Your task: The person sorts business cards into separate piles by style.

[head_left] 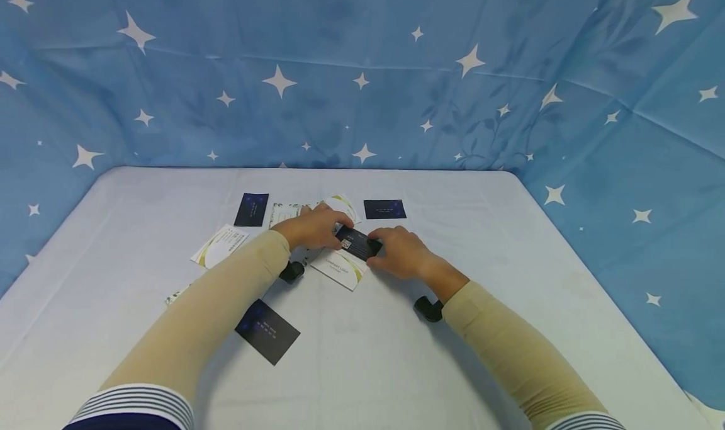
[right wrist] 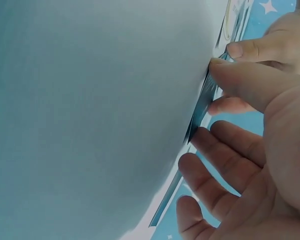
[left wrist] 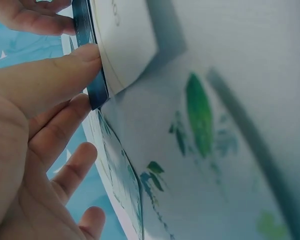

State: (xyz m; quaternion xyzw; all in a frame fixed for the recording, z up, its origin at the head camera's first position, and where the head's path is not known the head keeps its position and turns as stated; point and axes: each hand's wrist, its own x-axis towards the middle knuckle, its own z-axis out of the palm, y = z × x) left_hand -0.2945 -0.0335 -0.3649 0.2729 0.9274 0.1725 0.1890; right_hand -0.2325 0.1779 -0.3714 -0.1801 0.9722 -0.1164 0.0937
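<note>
A dark business card (head_left: 358, 244) with a small printed square lies between both hands, over the top of a white business card (head_left: 338, 268) with gold curves. My left hand (head_left: 318, 226) pinches its left end; in the left wrist view the thumb and forefinger touch opposite edges of the dark card (left wrist: 97, 92). At the right end, my right hand (head_left: 403, 252) grips the card by thumb and forefinger. The right wrist view shows the dark card (right wrist: 202, 105) nearly edge-on, other fingers spread loosely. Leaf-patterned cards (left wrist: 122, 170) lie beneath and beside the left hand.
Dark cards lie at the back left (head_left: 252, 209), the back right (head_left: 385, 209) and near the left forearm (head_left: 268, 332). Another white-and-gold card (head_left: 219, 246) lies left, partly behind the left sleeve. A starry blue curtain (head_left: 362, 71) hangs behind the white table (head_left: 476, 209).
</note>
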